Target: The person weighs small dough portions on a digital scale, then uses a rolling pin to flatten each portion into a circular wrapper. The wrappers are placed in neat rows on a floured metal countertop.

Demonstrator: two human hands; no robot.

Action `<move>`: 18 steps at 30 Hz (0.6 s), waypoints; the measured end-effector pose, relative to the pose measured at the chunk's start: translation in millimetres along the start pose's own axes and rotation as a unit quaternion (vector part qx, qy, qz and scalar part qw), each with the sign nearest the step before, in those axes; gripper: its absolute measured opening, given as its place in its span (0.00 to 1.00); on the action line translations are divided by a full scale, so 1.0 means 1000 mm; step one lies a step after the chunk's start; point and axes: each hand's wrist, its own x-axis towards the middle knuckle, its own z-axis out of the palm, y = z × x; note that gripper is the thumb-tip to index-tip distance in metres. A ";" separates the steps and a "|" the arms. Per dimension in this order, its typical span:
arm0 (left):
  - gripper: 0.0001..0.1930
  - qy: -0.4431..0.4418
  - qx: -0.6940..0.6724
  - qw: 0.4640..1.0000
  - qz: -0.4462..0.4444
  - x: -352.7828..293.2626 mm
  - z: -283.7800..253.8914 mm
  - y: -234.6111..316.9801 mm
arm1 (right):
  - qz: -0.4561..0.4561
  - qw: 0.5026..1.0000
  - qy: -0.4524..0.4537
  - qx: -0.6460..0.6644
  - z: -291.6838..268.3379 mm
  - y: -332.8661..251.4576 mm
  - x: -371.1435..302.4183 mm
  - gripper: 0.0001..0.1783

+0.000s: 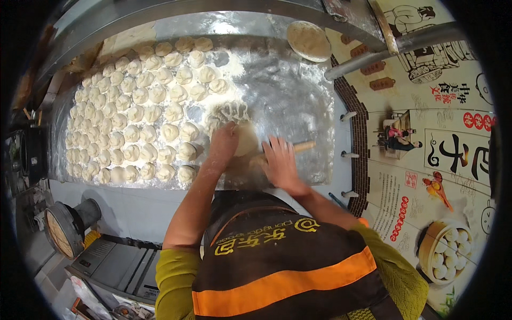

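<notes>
A thin round of dough (247, 140) lies on the floured metal worktop (298, 101), just in front of me. My left hand (224, 141) is closed on its left edge, with the fingers pinched together. My right hand (281, 161) lies over a wooden rolling pin (305, 146), palm down, its fingers reaching across the top. One end of the pin sticks out to the right of that hand; the other end reaches toward the dough and is partly blurred. Rows of pleated, filled buns (135, 113) cover the floured left side of the worktop.
At the far right of the worktop is a round, flour-dusted pan (309, 41). Loose flour (230, 69) lies between the buns and the bare metal. A metal rail (160, 10) runs along the back. A printed wall (416, 133) borders the right side.
</notes>
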 end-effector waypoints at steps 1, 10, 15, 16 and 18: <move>0.11 0.004 -0.005 1.000 0.011 -0.001 0.001 0.001 | 0.009 0.999 0.039 -0.008 0.006 0.001 0.022 0.26; 0.15 -0.096 0.030 0.994 -0.031 0.008 -0.010 0.012 | -0.003 1.000 -0.018 -0.003 0.000 -0.002 0.004 0.27; 0.16 0.038 -0.027 0.998 0.036 -0.003 0.004 0.002 | 0.001 0.997 0.076 -0.016 0.010 0.006 0.051 0.28; 0.17 0.021 -0.015 0.999 0.030 -0.001 0.003 0.003 | 0.011 0.995 0.102 -0.009 0.013 0.010 0.078 0.28; 0.17 -0.016 0.003 1.000 0.019 0.007 -0.004 0.008 | 0.015 0.993 0.120 -0.008 0.018 0.011 0.083 0.28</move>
